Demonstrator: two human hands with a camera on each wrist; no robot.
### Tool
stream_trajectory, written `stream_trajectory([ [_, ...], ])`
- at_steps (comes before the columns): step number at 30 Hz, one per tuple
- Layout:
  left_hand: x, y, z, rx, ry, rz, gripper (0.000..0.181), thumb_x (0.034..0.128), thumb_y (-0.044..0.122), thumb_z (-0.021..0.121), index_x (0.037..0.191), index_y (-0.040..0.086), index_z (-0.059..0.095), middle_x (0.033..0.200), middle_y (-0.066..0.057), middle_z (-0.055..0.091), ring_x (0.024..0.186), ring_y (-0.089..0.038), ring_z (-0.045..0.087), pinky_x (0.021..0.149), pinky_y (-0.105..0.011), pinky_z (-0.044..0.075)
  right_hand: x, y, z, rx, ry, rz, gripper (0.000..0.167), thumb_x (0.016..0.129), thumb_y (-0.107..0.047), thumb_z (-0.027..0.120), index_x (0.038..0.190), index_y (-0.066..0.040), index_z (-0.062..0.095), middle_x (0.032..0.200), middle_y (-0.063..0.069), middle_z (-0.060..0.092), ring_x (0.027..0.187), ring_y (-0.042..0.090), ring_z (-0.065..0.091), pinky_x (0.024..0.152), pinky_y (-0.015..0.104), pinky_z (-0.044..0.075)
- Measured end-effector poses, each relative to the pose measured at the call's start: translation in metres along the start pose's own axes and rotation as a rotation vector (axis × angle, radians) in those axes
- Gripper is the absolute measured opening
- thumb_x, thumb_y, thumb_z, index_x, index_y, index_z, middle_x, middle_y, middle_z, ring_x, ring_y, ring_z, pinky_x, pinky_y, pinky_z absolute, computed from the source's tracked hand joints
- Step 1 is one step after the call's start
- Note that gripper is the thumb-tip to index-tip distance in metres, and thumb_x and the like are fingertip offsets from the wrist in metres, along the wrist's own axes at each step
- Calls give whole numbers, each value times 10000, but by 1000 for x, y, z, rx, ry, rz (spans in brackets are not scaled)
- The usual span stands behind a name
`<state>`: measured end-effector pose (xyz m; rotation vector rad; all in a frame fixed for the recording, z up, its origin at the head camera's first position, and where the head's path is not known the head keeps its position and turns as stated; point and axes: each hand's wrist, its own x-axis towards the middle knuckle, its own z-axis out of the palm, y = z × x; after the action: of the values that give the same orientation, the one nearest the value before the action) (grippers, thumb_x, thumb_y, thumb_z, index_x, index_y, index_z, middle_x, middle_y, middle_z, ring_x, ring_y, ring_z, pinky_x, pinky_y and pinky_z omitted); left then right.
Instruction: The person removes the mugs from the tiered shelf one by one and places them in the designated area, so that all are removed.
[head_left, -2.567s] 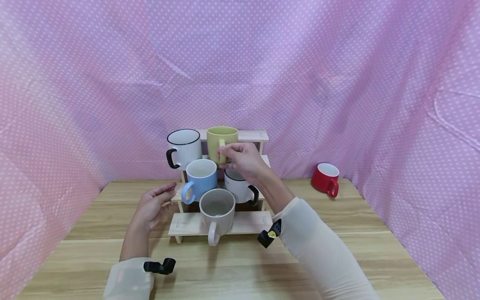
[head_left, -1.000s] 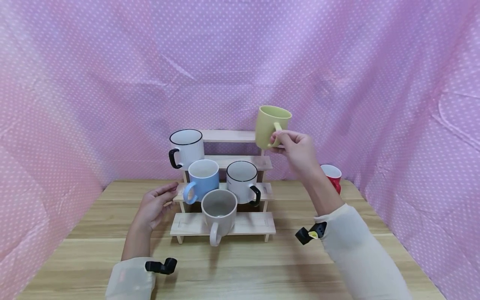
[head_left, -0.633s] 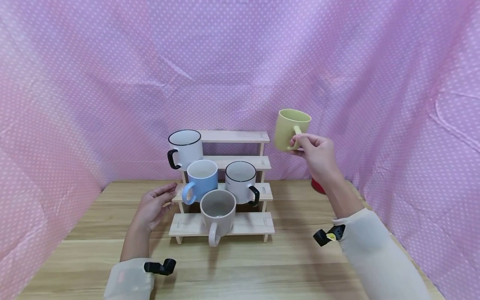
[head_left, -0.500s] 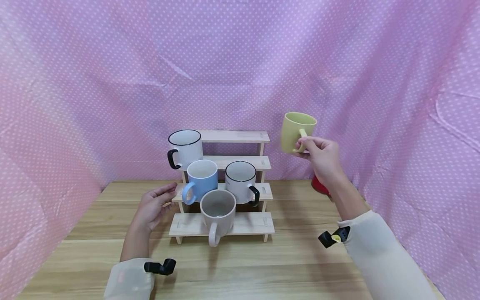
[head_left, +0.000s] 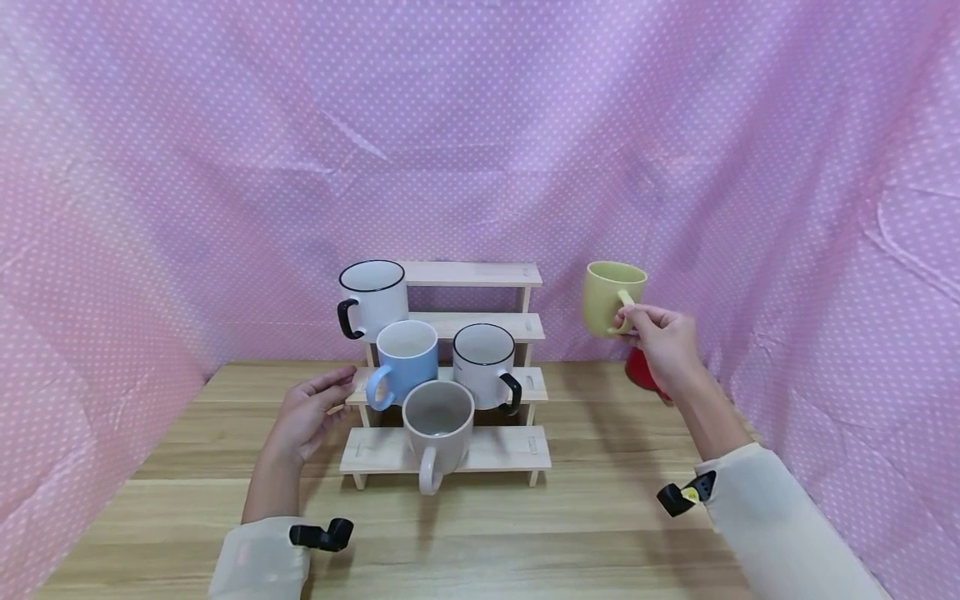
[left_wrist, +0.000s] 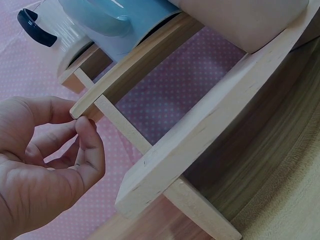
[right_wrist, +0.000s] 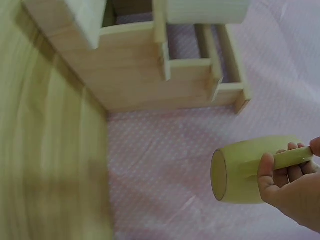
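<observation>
We see yellow mug (head_left: 600, 302) as smooth ceramic, near matt. Rack (head_left: 502, 446): bare wood, matt, lightly nicked along front edge. Table (head_left: 480, 533): wood-grained, streaked, faint sheen. Blue mug (head_left: 414, 375), grey mug (head_left: 452, 450): smooth, glossy glaze. Rear white mug (head_left: 381, 308): ceramic look, finely ribbed wall. Curtain (head_left: 465, 150): thin cloth, creased. Sleeves (head_left: 787, 517): soft matt cloth. Wrist cameras (head_left: 322, 535): plastic, we judge.

No readable lettering; yellow sticker (head_left: 690, 495) on the right wrist camera (head_left: 672, 501) too small for legibility.

From afar, I am pinching with the left hand (head_left: 306, 412) and holding the right hand (head_left: 666, 342) higher, fingers (right_wrist: 268, 176) curled, right arm (head_left: 768, 504) reaching forward.
</observation>
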<state>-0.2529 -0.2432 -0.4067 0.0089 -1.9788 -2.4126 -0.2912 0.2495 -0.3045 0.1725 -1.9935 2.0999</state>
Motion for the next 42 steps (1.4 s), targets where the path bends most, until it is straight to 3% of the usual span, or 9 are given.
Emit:
stream_trajectory([
  [3, 0, -1, 1, -12, 2, 0, 231, 1012, 31, 624, 1162, 166, 735, 1138, 88, 660, 936, -84, 610, 724, -190, 537, 1, 13, -8, -48, 11, 36, 320, 1011, -153, 669, 1126, 146, 682, 901, 19, 734, 883, 137, 660, 801, 232, 588],
  [5, 0, -1, 0, -15, 0, -1, 232, 1011, 29, 624, 1137, 183, 743, 1136, 89, 662, 933, -83, 611, 723, -189, 537, 1, 22, -13, -77, 9, 60, 356, 1018, -176, 662, 1151, 154, 665, 941, 33, 730, 905, 147, 651, 805, 232, 587],
  [10, 0, -3, -1, -2, -2, 3, 370, 1015, 25, 613, 1384, -5, 611, 1161, 69, 659, 940, -91, 607, 729, -189, 539, 3, 47, -22, -112, 1, 73, 404, 1029, -169, 641, 1200, 196, 618, 1025, 61, 668, 957, 153, 656, 851, 270, 599],
  [13, 1, -4, -1, 9, 0, 0, 485, 1019, 38, 615, 1458, -108, 471, 1203, 42, 649, 949, -95, 600, 735, -187, 537, 4, 62, -26, -103, 21, 87, 390, 1022, -148, 645, 1187, 205, 622, 959, 33, 674, 845, 122, 654, 786, 247, 607],
  [16, 1, -4, -1, 18, 7, -6, 494, 1023, 47, 616, 1465, -109, 460, 1233, 27, 645, 953, -96, 596, 741, -189, 535, 4, 75, -30, -88, 33, 107, 386, 1024, -133, 639, 1203, 208, 617, 913, 22, 687, 818, 99, 653, 771, 238, 604],
  [19, 1, -5, -1, 24, 13, -7, 487, 1024, 48, 614, 1463, -104, 467, 1232, 28, 644, 955, -97, 594, 743, -188, 535, 4, 86, -32, -91, 39, 115, 395, 1032, -124, 623, 1236, 214, 597, 924, 27, 682, 890, 114, 660, 843, 292, 606],
  [25, 2, -5, 0, 19, 9, -5, 504, 1018, 51, 625, 1464, -114, 459, 1202, 36, 641, 942, -93, 596, 727, -185, 531, 2, 102, -38, -188, 56, 115, 406, 1052, -149, 588, 1240, 210, 587, 910, 24, 698, 904, 97, 662, 881, 352, 603],
  [33, 1, -2, 1, 11, 9, -3, 513, 1013, 51, 632, 1466, -113, 457, 1197, 40, 640, 936, -87, 594, 713, -189, 524, 5, 118, -46, -220, 40, 112, 417, 1070, -163, 553, 1244, 215, 580, 942, 24, 687, 894, 71, 671, 878, 338, 602],
  [42, 2, -4, 0, 11, 6, 1, 483, 1012, 39, 626, 1451, -106, 483, 1195, 44, 643, 935, -90, 601, 720, -187, 532, 8, 130, -50, -173, 53, 101, 415, 1061, -153, 571, 1229, 226, 587, 891, -10, 697, 857, 83, 689, 803, 277, 613],
])
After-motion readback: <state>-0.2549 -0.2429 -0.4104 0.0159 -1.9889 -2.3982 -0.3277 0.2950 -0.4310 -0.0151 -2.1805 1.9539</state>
